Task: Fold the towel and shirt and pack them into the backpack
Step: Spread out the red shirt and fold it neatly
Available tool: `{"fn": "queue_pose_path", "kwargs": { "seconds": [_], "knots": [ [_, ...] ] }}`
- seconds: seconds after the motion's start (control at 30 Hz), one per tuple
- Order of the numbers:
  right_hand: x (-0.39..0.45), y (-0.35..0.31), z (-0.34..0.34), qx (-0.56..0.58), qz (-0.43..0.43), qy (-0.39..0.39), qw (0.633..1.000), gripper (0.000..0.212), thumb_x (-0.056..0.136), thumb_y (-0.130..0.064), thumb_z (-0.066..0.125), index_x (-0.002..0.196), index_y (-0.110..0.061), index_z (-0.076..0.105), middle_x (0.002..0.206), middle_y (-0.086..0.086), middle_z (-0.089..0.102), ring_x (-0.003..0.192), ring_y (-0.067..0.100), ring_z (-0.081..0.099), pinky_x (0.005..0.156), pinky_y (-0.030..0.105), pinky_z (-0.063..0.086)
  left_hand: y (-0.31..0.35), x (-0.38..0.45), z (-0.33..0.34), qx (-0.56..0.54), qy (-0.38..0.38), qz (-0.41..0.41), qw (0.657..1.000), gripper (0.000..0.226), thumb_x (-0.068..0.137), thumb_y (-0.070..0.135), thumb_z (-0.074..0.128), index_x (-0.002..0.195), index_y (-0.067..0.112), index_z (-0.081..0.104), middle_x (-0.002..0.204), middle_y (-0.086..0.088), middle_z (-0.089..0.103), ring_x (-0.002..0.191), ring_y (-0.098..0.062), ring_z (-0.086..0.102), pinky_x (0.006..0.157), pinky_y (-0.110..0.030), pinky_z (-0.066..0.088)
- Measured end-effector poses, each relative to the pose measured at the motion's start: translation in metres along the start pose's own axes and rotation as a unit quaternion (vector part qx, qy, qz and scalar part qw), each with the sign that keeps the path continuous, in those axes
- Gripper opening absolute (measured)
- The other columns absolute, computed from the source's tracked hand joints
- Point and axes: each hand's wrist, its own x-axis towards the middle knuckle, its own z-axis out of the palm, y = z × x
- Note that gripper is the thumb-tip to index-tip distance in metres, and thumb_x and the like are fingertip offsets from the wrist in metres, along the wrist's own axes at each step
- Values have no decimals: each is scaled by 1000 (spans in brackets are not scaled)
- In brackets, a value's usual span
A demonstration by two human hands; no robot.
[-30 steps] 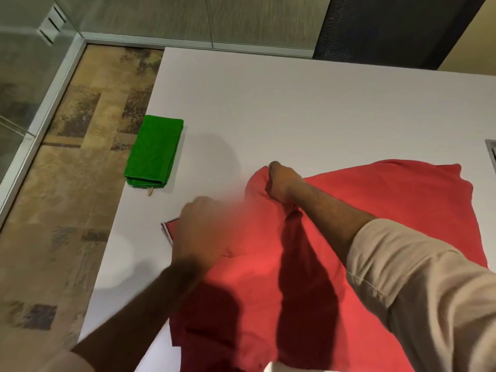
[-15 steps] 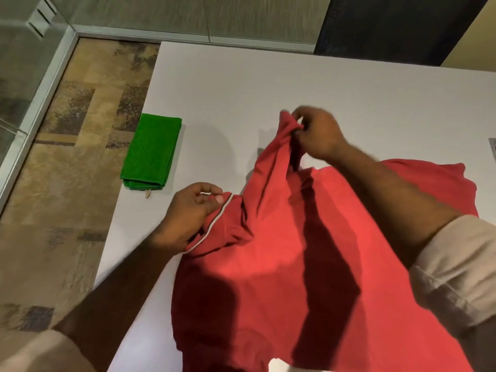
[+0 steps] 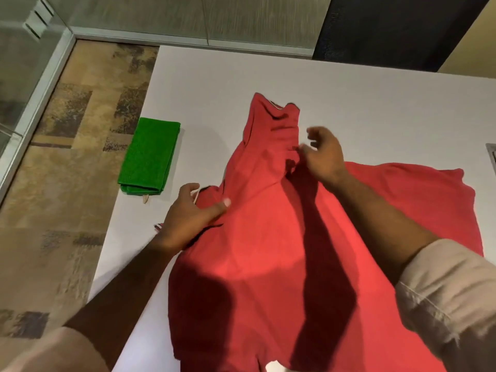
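Observation:
A red shirt lies spread across the white table, with one sleeve stretched out flat towards the far side. My left hand pinches the shirt's left edge by a white-trimmed hem, thumb on top of the cloth. My right hand hovers at the base of that sleeve with its fingers loosely spread; its fingertips are blurred and hold nothing. A folded green towel sits near the table's left edge, apart from the shirt. No backpack is in view.
The table's left edge runs diagonally past the towel, with patterned carpet floor beyond it. A grey fitting shows at the right border. Glass walls stand behind the table.
My right hand carried the sleeve away from me, laid it out flat and let go. My left hand kept its hold on the shirt's left edge.

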Motion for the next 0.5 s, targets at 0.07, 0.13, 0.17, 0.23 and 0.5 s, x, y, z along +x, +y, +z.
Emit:
{"fn": "queue_pose_path", "kwargs": {
  "seconds": [0.07, 0.13, 0.17, 0.23, 0.5],
  "knots": [
    [-23, 25, 1, -58, -5, -5, 998, 35, 87, -13, 61, 122, -8, 59, 120, 8, 65, 103, 21, 62, 94, 29, 47, -6, 2, 0, 265, 49, 89, 959, 93, 62, 68, 78, 140, 25, 46, 136, -3, 44, 124, -24, 46, 103, -42, 43],
    [-48, 48, 2, -120, -32, 5, 992, 35, 85, -18, 59, 118, -7, 60, 117, 12, 65, 108, 31, 60, 95, 34, 45, -6, 5, 2, 419, 80, 163, 889, 85, 64, 66, 75, 135, 26, 53, 135, -4, 44, 123, -28, 43, 100, -45, 41],
    [-60, 59, 3, -151, -54, 9, 987, 37, 84, -22, 58, 117, -7, 60, 120, 14, 63, 113, 34, 57, 99, 39, 44, -4, 8, 4, 457, 77, 195, 864, 76, 68, 62, 74, 132, 25, 56, 131, -4, 49, 119, -28, 46, 97, -44, 42],
    [-84, 77, 1, -214, -82, 11, 973, 44, 83, -30, 57, 120, -8, 59, 134, 15, 56, 130, 37, 47, 108, 47, 37, 5, 17, 4, 470, 53, 230, 850, 50, 79, 46, 68, 123, 23, 64, 115, -4, 62, 106, -29, 57, 89, -41, 47],
    [-152, 121, -21, -313, -35, 17, 949, 62, 89, -53, 49, 141, -18, 45, 159, 3, 31, 150, 24, 16, 115, 48, 22, 38, 52, -26, 285, 316, 78, 902, 43, 80, 26, 64, 120, 10, 63, 123, -17, 60, 116, -39, 53, 101, -47, 40]
  ]
}}
